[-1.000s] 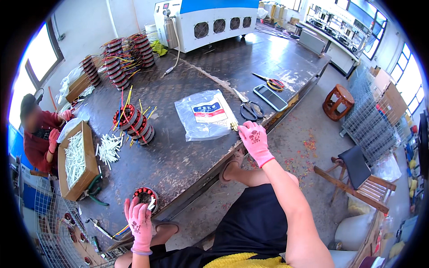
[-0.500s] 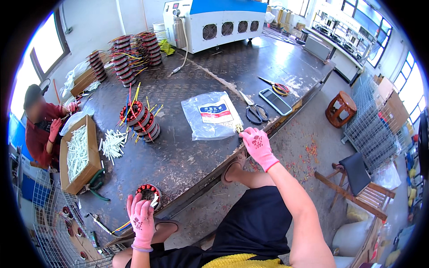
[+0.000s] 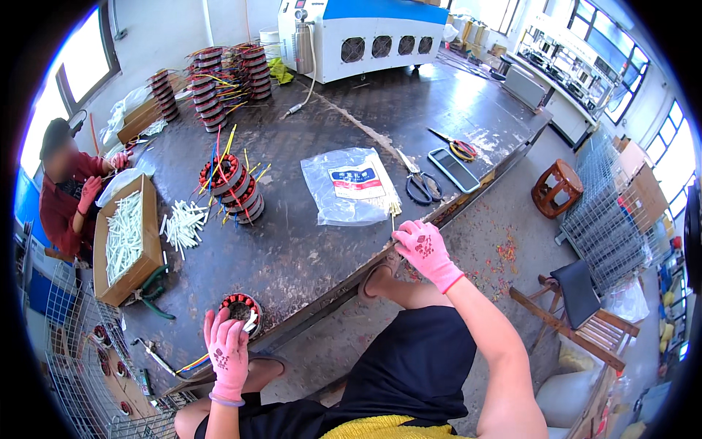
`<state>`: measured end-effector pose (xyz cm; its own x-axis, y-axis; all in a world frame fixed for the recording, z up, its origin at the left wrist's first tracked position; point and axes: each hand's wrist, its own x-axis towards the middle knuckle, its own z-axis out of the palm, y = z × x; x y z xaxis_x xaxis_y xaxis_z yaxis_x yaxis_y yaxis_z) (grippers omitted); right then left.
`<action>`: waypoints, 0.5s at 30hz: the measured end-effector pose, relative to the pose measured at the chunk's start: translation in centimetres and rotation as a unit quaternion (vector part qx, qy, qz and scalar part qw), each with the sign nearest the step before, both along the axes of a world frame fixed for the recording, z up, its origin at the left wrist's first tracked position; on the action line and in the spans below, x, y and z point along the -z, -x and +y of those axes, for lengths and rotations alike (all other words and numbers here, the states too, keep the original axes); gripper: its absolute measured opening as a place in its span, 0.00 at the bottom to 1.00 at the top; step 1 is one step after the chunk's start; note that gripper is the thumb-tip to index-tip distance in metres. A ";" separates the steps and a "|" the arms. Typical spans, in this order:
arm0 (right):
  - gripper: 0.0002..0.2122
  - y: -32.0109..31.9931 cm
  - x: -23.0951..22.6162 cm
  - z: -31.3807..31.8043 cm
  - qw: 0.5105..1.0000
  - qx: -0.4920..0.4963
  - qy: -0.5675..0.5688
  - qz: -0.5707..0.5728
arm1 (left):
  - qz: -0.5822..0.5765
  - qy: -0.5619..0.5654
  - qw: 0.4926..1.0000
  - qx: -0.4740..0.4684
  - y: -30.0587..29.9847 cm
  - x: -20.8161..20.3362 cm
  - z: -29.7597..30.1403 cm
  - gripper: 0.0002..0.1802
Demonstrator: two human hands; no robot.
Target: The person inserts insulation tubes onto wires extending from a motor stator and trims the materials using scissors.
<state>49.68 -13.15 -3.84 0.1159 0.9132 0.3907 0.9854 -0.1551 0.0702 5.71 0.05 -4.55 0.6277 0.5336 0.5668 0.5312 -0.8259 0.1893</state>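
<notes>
My left hand [image 3: 228, 350], in a pink glove, rests at the near left rim of a stator ring [image 3: 252, 301] with red-wrapped windings and a white sleeve. Its fingers are stretched out and slightly apart, not wrapped round the ring. At the table's front edge my right hand [image 3: 423, 252], also in a pink glove, pinches a thin pale cable tie [image 3: 393, 222]. That tie reaches back toward the mouth of a clear plastic bag [image 3: 322, 197], where the ends of several more ties stick out. Just beyond the bag lie black-handled scissors [image 3: 420, 188].
A phone [image 3: 453, 170] and red-yellow scissors [image 3: 461, 148] lie at the right. Stacked stators [image 3: 235, 194] with coloured wires stand mid-table. White sleeves [image 3: 184, 224] lie beside a cardboard box [image 3: 152, 260]. A co-worker [image 3: 66, 194] sits at the left. A stool [image 3: 557, 186] stands on the floor.
My right hand has drawn back slightly from the bag, and a tie now shows between its fingertips and the bag. My left hand stays beside the stator. The view has shifted a little.
</notes>
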 end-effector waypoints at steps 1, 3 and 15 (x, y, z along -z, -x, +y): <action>0.04 -0.1 -0.1 0.0 1.000 -0.011 -0.001 -0.011 | -0.001 0.002 1.000 0.001 0.0 0.1 0.0 0.14; 0.04 -0.8 -0.3 0.5 0.997 -0.035 0.026 -0.057 | -0.003 -0.001 1.000 0.004 -0.1 -0.1 0.1 0.14; 0.10 7.5 -5.1 -1.0 0.929 -0.296 -0.134 0.177 | -0.010 0.008 1.000 -0.017 0.9 -0.3 0.0 0.14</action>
